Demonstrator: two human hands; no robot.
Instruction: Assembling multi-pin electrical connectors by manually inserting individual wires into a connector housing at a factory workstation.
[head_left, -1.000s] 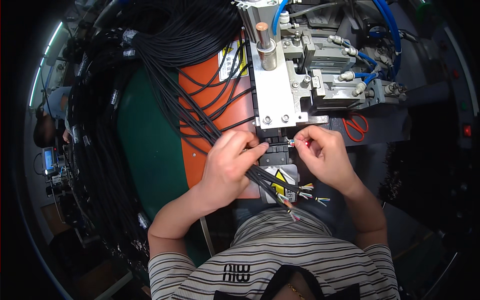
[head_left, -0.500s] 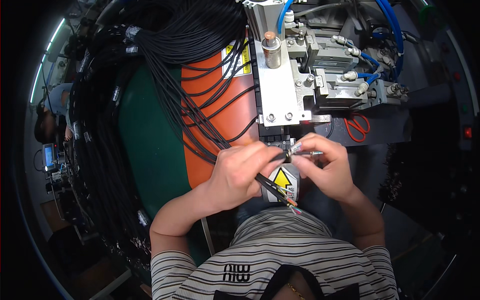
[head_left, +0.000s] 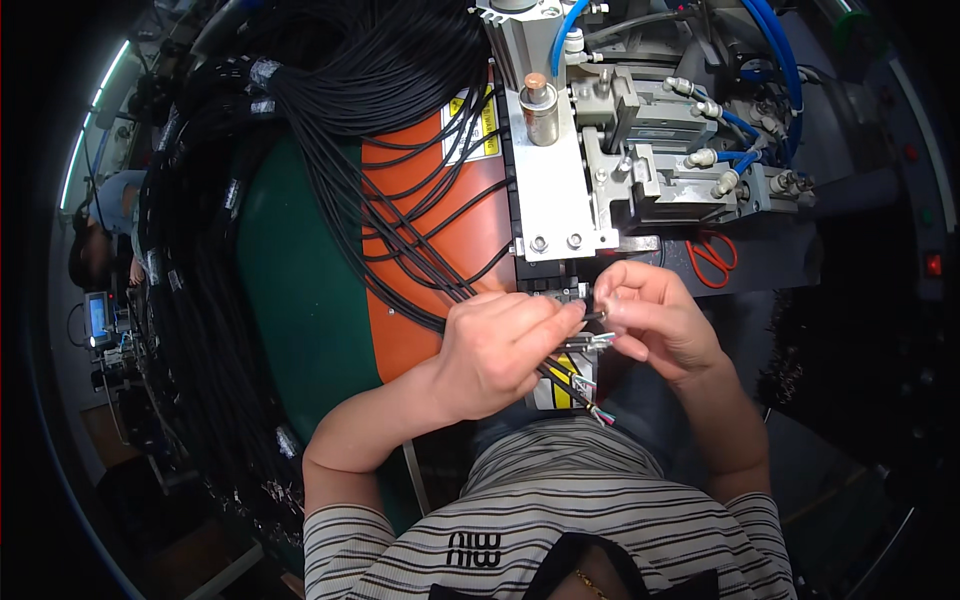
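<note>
My left hand (head_left: 500,355) grips a bunch of thin black cables (head_left: 420,270) just in front of a metal crimping machine (head_left: 560,190). My right hand (head_left: 650,320) pinches the stripped end of one cable (head_left: 598,316) between thumb and fingers, right at the machine's lower opening. Other cable ends with small coloured wires (head_left: 592,408) stick out below my left hand. The cables run up and left into a large black bundle (head_left: 380,70).
The machine stands on an orange and green surface (head_left: 300,300), with blue air hoses (head_left: 770,40) at the top right. Orange-handled scissors (head_left: 712,258) lie right of the machine. Coiled black cables (head_left: 190,300) fill the left side. Another person (head_left: 105,215) is at the far left.
Both hands have closed in together at the machine's lower opening. My right hand now pinches a cable end, and my left hand has shifted slightly right along the cables.
</note>
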